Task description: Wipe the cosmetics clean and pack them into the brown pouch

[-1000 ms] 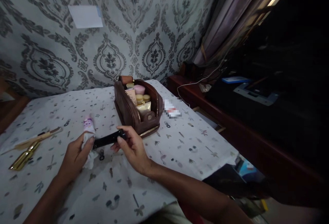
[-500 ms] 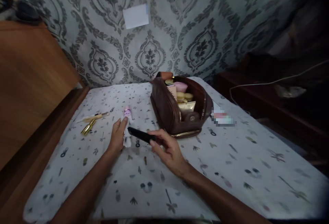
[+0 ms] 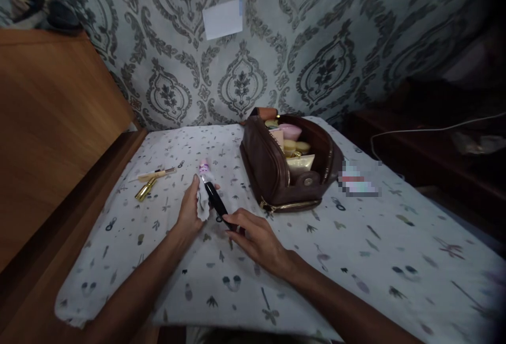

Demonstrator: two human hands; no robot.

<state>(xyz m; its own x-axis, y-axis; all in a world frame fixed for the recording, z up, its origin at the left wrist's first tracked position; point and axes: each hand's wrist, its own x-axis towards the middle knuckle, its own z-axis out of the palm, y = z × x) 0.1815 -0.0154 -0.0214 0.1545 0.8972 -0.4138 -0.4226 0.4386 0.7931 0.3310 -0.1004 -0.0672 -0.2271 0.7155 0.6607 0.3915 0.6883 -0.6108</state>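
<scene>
In my right hand (image 3: 256, 238), the fingers pinch the end of a black-handled makeup brush (image 3: 216, 203). It slants up to the left, and a silvery section shows near its far end. My left hand (image 3: 190, 208) is closed on a crumpled white tissue (image 3: 203, 204), and the brush lies against or just over it. A small pink-and-purple thing (image 3: 204, 167) shows just beyond the left fingertips; whether the hand holds it, I cannot tell. The brush's tip overlaps this area and is hard to make out.
An open brown bag (image 3: 263, 167) with cosmetics inside stands right of centre. To the left lie a gold tube (image 3: 146, 189) and a light-handled brush (image 3: 156, 174). A blurred-out item (image 3: 359, 179) lies right of the bag. A wooden cabinet (image 3: 59, 123) borders the left side.
My right hand has turned the brush from nearly level to a steeper slant, bringing its far end to the tissue and the pink-and-purple thing. The whole view has shifted slightly.
</scene>
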